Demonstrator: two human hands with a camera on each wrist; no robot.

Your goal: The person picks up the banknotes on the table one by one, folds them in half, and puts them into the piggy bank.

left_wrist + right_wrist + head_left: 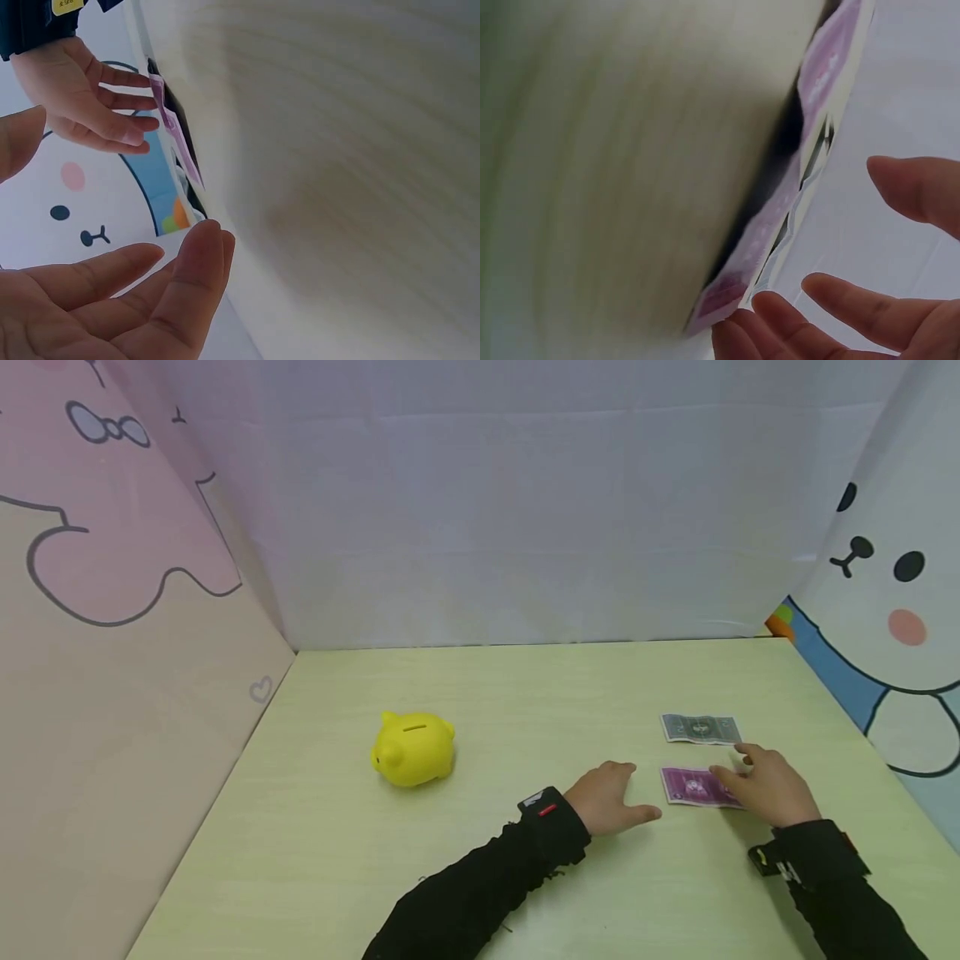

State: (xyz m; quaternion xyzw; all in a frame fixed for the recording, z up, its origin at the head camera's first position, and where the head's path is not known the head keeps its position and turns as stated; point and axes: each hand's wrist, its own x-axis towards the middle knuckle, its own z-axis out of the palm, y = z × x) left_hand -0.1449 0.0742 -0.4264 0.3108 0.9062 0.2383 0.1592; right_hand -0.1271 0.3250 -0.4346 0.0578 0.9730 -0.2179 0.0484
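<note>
A purple banknote (688, 786) lies on the table, with a grey-green banknote (696, 728) just behind it. My right hand (772, 787) is over the right end of the purple note, thumb and fingers apart. In the right wrist view the fingertips (769, 304) are close to the note's end; whether they touch it I cannot tell. To the left of the notes is my left hand (609, 798), its thumb spread from the fingers and nothing in it. A yellow piggy bank (412, 752) with a slot on top stands farther left.
The pale wooden table (315, 860) reaches back to a white curtain (525, 510). Printed cloths hang at both sides, one with a pink figure (112, 552) on the left, the other with a white bear (885, 627) on the right.
</note>
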